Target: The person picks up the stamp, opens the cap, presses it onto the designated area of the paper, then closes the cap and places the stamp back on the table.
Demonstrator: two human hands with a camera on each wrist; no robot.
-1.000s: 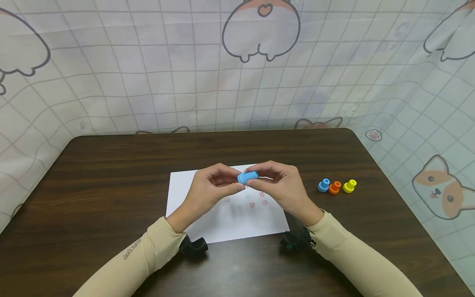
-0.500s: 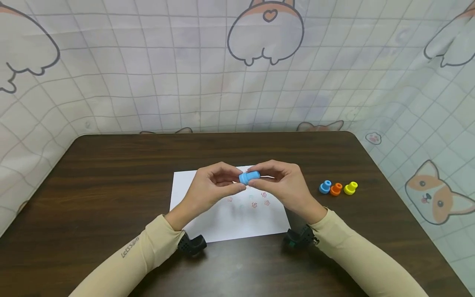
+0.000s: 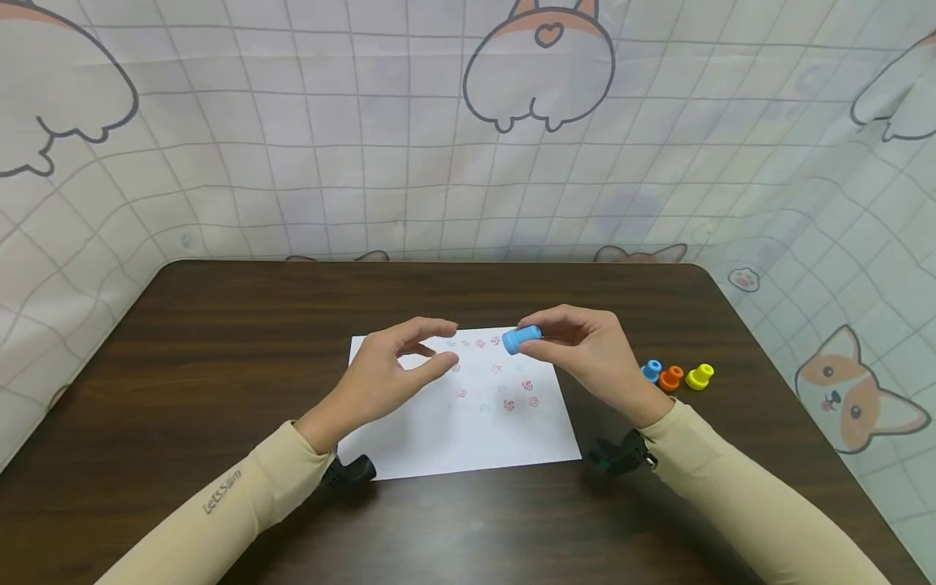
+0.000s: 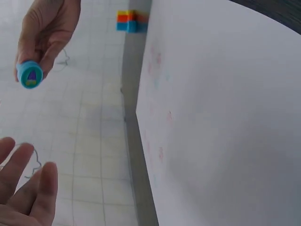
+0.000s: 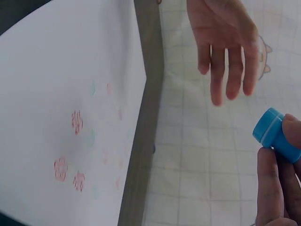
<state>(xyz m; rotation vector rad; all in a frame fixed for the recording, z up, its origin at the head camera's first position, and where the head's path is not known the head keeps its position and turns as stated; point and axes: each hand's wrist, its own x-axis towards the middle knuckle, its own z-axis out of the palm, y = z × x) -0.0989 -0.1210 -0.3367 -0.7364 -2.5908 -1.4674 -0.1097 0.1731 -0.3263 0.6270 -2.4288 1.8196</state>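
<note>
Between the thumb and fingers of my right hand (image 3: 592,349) is a small light-blue toy stamp (image 3: 522,339), held tilted above the paper's far right part. Its round end, with a purple and yellow picture, faces the left wrist camera (image 4: 31,77). To the left, my left hand (image 3: 387,374) hovers over the sheet with thumb and fingers spread apart, holding nothing. Under both hands lies a white sheet of paper (image 3: 439,443), printed with several small red and faint teal marks. The right wrist view shows the stamp's cap-like wide end (image 5: 269,127).
Right of the paper stand more stamps: a blue one (image 3: 651,370) partly hidden by my right wrist, an orange one (image 3: 670,378) and a yellow one (image 3: 699,376). They are on a dark wooden table (image 3: 219,325), with a patterned cloth (image 3: 351,162) behind it.
My left hand has let go of the blue stamp and moved left. The right hand has moved a little right, keeping the stamp. The head view has shifted slightly.
</note>
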